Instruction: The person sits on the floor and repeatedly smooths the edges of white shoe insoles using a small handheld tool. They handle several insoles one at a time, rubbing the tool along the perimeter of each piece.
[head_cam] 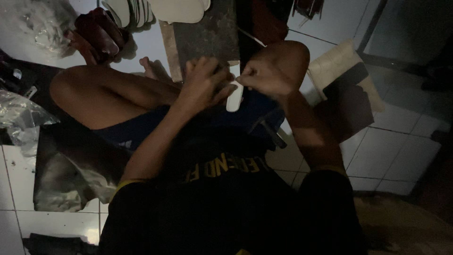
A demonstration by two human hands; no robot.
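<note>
Both hands are closed in a grip around one small job at the person's lap: the left hand (204,82) curls its fingers over the upper end of a pale, flat, sole-shaped strip (234,97), while the right hand (264,75) is pinched narrow at the strip's top edge, thumb against forefinger; whether it holds a thread, a small tool or only the strip itself is too dark to tell. The strip hangs down from between the two hands, its rounded lower end free over the dark shorts. My reading is that the piece is being trimmed, pulled or fitted at that top edge, and the next move would need the left hand to keep it steady while the right works along the rim. Just beyond the hands lies a dark board (207,33) on the tiled floor (391,151), and past that a stack of similar pale soles (177,9). Well off to the left of the grip sit crumpled clear plastic bags (19,115), and to the right a cream cushion-like block (339,63).
</note>
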